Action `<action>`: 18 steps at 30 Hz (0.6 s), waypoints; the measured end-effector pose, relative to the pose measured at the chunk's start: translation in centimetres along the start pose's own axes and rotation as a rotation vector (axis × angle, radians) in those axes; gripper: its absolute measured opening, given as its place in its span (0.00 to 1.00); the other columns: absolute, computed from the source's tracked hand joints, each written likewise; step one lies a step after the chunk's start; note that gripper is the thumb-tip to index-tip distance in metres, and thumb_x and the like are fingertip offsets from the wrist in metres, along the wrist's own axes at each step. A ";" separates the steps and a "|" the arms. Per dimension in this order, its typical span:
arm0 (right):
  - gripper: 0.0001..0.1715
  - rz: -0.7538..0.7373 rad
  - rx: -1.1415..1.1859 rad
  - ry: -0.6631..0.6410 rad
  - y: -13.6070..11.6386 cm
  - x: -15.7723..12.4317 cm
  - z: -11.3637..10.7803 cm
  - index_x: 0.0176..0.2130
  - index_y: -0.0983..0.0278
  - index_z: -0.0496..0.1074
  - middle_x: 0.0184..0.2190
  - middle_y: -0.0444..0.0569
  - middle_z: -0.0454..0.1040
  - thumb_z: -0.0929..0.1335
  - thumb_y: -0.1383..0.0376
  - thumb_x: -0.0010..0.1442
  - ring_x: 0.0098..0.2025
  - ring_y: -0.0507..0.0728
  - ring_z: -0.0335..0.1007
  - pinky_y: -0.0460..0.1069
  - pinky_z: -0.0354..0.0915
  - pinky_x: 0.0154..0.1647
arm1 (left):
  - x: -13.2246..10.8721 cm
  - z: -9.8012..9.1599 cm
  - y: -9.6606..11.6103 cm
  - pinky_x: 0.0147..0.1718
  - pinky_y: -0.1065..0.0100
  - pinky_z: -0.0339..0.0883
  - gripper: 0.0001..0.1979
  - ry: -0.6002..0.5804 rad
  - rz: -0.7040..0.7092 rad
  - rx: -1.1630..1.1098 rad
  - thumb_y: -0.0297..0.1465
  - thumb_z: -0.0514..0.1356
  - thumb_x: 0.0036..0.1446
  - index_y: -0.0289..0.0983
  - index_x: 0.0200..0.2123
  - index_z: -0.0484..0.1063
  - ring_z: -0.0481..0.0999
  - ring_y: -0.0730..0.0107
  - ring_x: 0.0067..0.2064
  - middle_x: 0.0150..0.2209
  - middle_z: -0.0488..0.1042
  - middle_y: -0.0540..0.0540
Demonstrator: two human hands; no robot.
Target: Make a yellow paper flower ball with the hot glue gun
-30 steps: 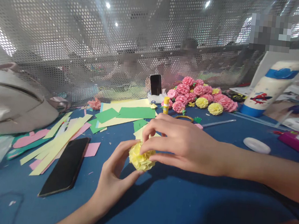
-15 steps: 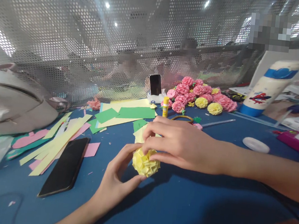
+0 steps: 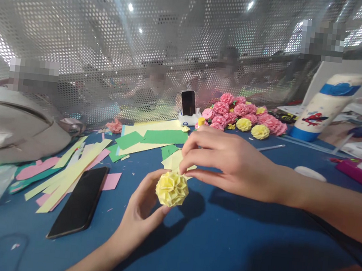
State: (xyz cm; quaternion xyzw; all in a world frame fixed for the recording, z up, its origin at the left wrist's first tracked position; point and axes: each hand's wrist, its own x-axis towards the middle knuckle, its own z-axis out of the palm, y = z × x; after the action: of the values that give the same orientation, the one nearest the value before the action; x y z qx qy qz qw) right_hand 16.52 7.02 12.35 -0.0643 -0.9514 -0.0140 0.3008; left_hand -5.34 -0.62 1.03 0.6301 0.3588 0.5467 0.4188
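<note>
My left hand [image 3: 143,207] grips a yellow folded-paper flower ball [image 3: 172,189] between thumb and fingers, just above the blue table [image 3: 213,259]. At the flower's upper right edge is my right hand [image 3: 223,161], its thumb and fingertips pinched together. Whether those fingertips touch a petal or hold a small piece, I cannot tell. Behind the right hand only the yellow cap of a glue stick [image 3: 201,121] shows. A pale yellow sheet of paper [image 3: 172,160] lies just beyond the flower.
Paper strips [image 3: 76,172] and a black phone [image 3: 78,202] lie left, near a bag [image 3: 16,127]. Green paper [image 3: 166,136] lies at the back. Pink paper flowers [image 3: 225,110] and yellow flowers [image 3: 260,131] are piled back right, beside a white-and-blue bottle [image 3: 328,107].
My right hand has lifted off the flower's front and shifted up and right, covering most of the glue stick. The flower has moved slightly left and up in my left hand.
</note>
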 end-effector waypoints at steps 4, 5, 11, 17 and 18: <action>0.06 -0.011 0.007 -0.006 0.1 0.0 0.0 0.39 0.67 0.75 0.38 0.49 0.71 0.66 0.70 0.66 0.41 0.54 0.64 0.49 0.59 0.42 | -0.1 0.0 0.0 0.51 0.66 0.70 0.22 -0.008 0.002 -0.007 0.33 0.63 0.59 0.47 0.56 0.66 0.73 0.62 0.53 0.51 0.71 0.45; 0.07 -0.013 0.011 -0.014 0.1 0.0 0.1 0.39 0.67 0.75 0.38 0.49 0.71 0.66 0.70 0.66 0.40 0.54 0.64 0.49 0.59 0.42 | -0.1 0.0 -0.1 0.51 0.67 0.70 0.22 -0.012 0.006 -0.014 0.33 0.63 0.59 0.47 0.56 0.66 0.73 0.62 0.53 0.51 0.71 0.45; 0.07 -0.015 0.036 -0.062 0.1 -0.1 0.3 0.41 0.67 0.76 0.39 0.50 0.72 0.66 0.69 0.67 0.41 0.54 0.63 0.49 0.60 0.42 | 0.0 0.2 -0.1 0.48 0.69 0.70 0.22 -0.018 0.022 -0.031 0.34 0.63 0.59 0.46 0.56 0.65 0.73 0.64 0.51 0.51 0.70 0.45; 0.07 0.006 0.057 -0.088 0.0 -0.1 0.3 0.40 0.66 0.75 0.39 0.49 0.72 0.67 0.67 0.67 0.42 0.54 0.63 0.49 0.60 0.42 | -0.2 0.3 0.1 0.47 0.67 0.71 0.23 -0.003 0.043 0.004 0.32 0.63 0.58 0.45 0.56 0.63 0.73 0.63 0.49 0.49 0.70 0.44; 0.07 0.010 0.066 -0.096 0.0 -0.1 0.4 0.39 0.66 0.75 0.39 0.49 0.72 0.67 0.67 0.67 0.42 0.54 0.62 0.49 0.60 0.42 | -0.2 0.3 0.1 0.46 0.67 0.71 0.23 -0.002 0.043 0.006 0.31 0.63 0.58 0.45 0.56 0.63 0.73 0.63 0.49 0.49 0.70 0.44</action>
State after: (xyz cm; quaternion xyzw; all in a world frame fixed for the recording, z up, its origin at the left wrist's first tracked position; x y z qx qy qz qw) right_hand 16.39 7.06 11.97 -0.0600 -0.9644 0.0218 0.2567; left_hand -5.05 -0.86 1.00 0.6394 0.3464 0.5539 0.4053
